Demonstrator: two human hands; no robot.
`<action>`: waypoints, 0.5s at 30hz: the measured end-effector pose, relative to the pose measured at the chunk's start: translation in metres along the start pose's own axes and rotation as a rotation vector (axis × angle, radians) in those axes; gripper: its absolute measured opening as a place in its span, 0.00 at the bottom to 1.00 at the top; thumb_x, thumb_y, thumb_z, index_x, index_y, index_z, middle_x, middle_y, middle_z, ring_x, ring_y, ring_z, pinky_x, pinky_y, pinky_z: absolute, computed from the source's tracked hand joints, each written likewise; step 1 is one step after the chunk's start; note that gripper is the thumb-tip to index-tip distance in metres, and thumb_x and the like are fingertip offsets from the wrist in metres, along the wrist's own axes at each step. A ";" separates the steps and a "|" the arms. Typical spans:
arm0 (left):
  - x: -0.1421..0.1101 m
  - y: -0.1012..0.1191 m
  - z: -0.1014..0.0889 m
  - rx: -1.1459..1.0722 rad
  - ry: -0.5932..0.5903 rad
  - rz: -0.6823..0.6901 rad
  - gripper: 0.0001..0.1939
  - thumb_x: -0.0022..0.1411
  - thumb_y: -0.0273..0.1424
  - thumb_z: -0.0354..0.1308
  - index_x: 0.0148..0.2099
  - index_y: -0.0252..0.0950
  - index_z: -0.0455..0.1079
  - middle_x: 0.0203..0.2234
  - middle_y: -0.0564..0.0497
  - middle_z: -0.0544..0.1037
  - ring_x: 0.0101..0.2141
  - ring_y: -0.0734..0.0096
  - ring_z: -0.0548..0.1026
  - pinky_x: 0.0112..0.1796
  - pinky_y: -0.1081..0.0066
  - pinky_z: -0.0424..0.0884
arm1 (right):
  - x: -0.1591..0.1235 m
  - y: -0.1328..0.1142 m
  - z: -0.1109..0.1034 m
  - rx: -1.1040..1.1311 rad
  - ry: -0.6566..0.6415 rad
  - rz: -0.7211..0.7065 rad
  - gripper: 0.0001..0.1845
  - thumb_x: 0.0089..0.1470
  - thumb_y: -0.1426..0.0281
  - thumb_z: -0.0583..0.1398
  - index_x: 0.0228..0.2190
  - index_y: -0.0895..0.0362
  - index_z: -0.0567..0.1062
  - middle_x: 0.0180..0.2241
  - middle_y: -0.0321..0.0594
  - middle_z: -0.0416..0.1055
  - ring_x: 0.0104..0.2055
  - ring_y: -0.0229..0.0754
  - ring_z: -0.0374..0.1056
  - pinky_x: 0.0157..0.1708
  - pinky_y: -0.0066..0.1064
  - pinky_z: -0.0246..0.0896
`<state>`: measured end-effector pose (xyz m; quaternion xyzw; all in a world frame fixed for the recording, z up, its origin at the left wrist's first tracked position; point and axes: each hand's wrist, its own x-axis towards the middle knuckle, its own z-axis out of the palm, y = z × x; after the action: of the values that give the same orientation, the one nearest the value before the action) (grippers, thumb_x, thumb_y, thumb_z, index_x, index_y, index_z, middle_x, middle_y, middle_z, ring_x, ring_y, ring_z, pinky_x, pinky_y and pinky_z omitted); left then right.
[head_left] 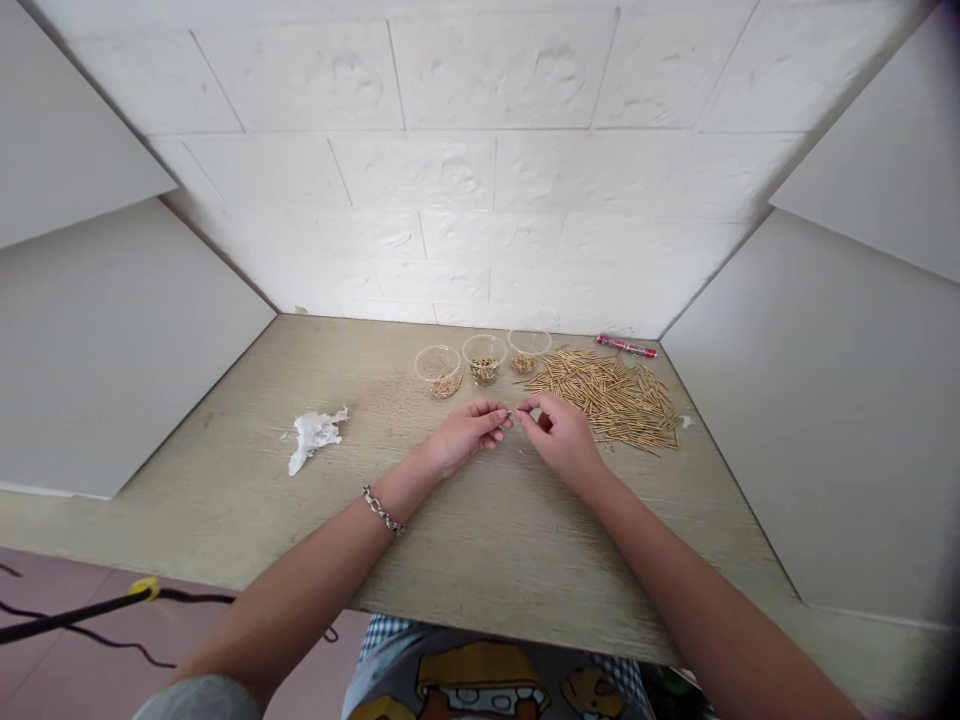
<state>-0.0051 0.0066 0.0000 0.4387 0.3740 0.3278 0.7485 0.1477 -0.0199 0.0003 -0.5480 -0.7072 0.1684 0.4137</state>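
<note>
no legible text, labels or numbers on any surface

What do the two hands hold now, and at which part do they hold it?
Both hands pinch one small thin gold piece between them: the left hand at its left end, the right hand at its right end, with the fingertips.

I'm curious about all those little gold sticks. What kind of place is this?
Probably a small hand-assembly workstation. A wooden table sits boxed in by white panels, with a pile of thin brass rods and three clear cups of tiny parts. The left hand and right hand pinch one small piece together.
</note>
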 end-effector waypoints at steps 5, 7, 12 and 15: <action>-0.001 0.001 0.000 0.002 -0.035 -0.018 0.11 0.47 0.33 0.61 0.30 0.30 0.67 0.25 0.54 0.69 0.21 0.85 0.64 0.25 0.79 0.58 | -0.001 0.002 0.000 0.000 -0.013 -0.058 0.04 0.47 0.71 0.55 0.26 0.58 0.69 0.26 0.35 0.66 0.20 0.31 0.56 0.22 0.24 0.53; -0.001 0.002 0.000 -0.001 -0.043 -0.018 0.11 0.47 0.33 0.61 0.30 0.30 0.67 0.24 0.54 0.69 0.22 0.85 0.64 0.25 0.79 0.57 | -0.001 0.001 0.000 0.006 -0.003 -0.059 0.03 0.47 0.71 0.55 0.26 0.58 0.69 0.26 0.35 0.66 0.20 0.30 0.56 0.22 0.24 0.53; -0.002 0.002 0.001 -0.015 -0.045 -0.008 0.11 0.48 0.33 0.61 0.30 0.30 0.67 0.24 0.54 0.69 0.21 0.85 0.63 0.24 0.79 0.57 | -0.001 -0.001 -0.001 0.000 0.012 -0.072 0.03 0.47 0.72 0.55 0.26 0.58 0.68 0.25 0.35 0.65 0.19 0.30 0.55 0.21 0.24 0.52; -0.002 0.003 0.001 -0.030 -0.038 -0.008 0.11 0.47 0.33 0.61 0.30 0.30 0.67 0.24 0.54 0.70 0.21 0.85 0.63 0.24 0.79 0.57 | -0.002 -0.001 -0.002 -0.025 0.011 -0.094 0.03 0.47 0.72 0.54 0.26 0.58 0.68 0.26 0.35 0.65 0.19 0.29 0.55 0.21 0.24 0.52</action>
<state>-0.0060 0.0058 0.0034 0.4320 0.3562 0.3220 0.7634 0.1485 -0.0223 0.0011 -0.5203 -0.7318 0.1371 0.4183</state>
